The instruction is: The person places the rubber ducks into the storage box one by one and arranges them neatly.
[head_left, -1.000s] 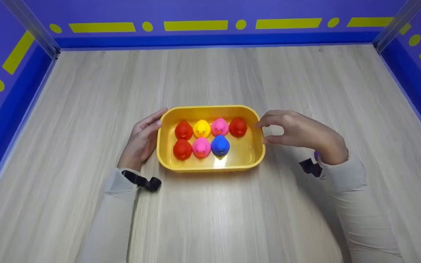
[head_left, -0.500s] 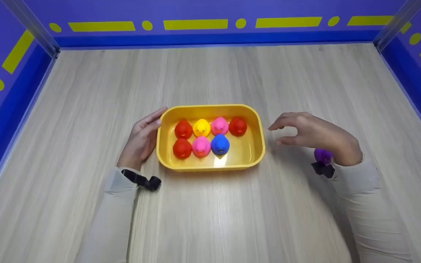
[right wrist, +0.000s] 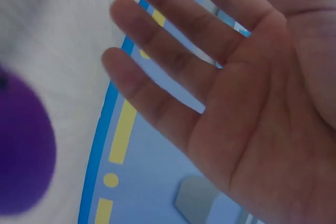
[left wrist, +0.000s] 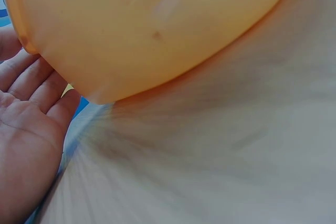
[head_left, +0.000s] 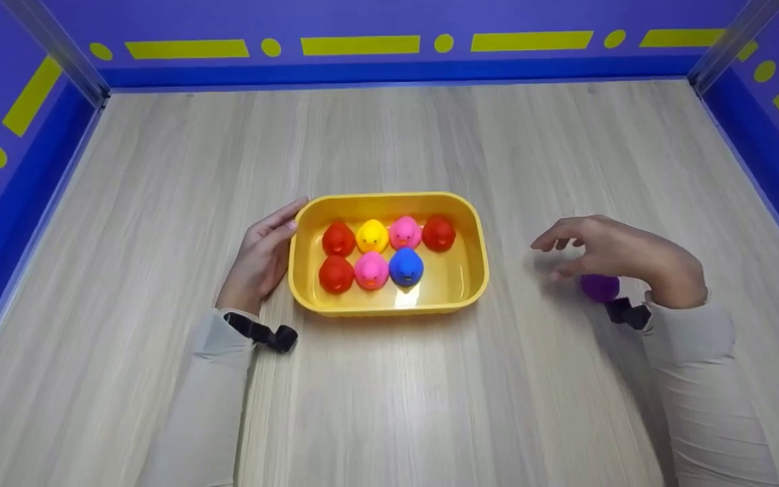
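Note:
A yellow plastic tub (head_left: 389, 311) stands on the table in the head view. Inside it are several small rubber ducks, among them a yellow duck (head_left: 372, 236), a blue duck (head_left: 406, 267) and a red duck (head_left: 439, 233). My left hand (head_left: 262, 253) rests against the tub's left end, its extended fingers along the outside and the thumb at the rim. To the right of the tub, my right hand (head_left: 623, 249) hovers with relaxed, parted fingers and holds nothing. Beneath it lies a purple duck (head_left: 600, 288), partly hidden by the hand; the right wrist view shows its blurred purple side (right wrist: 23, 145).
Blue and purple walls (head_left: 362, 67) with yellow marks border the wooden table (head_left: 389, 406) at the back and sides. Black wrist cameras sit on the left cuff (head_left: 224, 345) and right cuff (head_left: 694, 338).
My right hand has drawn away from the tub's right rim and moved right to above the purple duck, which was hidden at first. The left hand and the tub stay in place.

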A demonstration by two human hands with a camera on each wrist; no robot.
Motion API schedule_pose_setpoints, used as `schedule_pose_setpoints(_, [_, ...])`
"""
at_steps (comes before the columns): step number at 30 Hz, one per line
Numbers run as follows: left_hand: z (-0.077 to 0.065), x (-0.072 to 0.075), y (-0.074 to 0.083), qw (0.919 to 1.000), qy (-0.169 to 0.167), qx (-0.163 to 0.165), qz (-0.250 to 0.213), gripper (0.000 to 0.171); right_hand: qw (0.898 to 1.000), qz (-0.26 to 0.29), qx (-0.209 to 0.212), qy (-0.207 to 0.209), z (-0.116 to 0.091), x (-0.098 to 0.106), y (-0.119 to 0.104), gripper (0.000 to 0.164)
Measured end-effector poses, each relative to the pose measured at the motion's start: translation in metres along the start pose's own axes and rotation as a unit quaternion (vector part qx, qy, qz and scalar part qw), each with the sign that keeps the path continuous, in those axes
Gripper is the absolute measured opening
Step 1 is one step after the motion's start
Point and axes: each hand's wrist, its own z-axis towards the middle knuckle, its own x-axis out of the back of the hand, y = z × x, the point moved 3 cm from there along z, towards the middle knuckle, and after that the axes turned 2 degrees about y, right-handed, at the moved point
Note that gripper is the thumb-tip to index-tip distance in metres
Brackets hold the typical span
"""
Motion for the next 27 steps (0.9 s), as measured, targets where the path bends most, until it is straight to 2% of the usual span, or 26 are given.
schedule_pose_setpoints(9, [0.001,0.001,-0.001,1.0000,-0.007,-0.001,-0.003,0.048,0.999,-0.023,-0.016,-0.018,-0.015,0.006,0.016,0.042])
schedule_pose_setpoints(16, [0.000,0.001,-0.001,1.0000,-0.001,0.001,0.001,0.047,0.998,-0.008,-0.052,-0.034,-0.022,0.006,0.028,0.040])
schedule_pose_setpoints(20, [0.000,0.001,-0.001,1.0000,-0.002,0.000,0.007,0.046,0.998,0.005,-0.049,-0.041,-0.025,0.005,0.033,0.041])
schedule_pose_setpoints(27, [0.001,0.001,0.000,1.0000,-0.002,0.001,0.006,0.047,0.998,-0.004,-0.054,-0.042,-0.033,0.008,0.039,0.047])
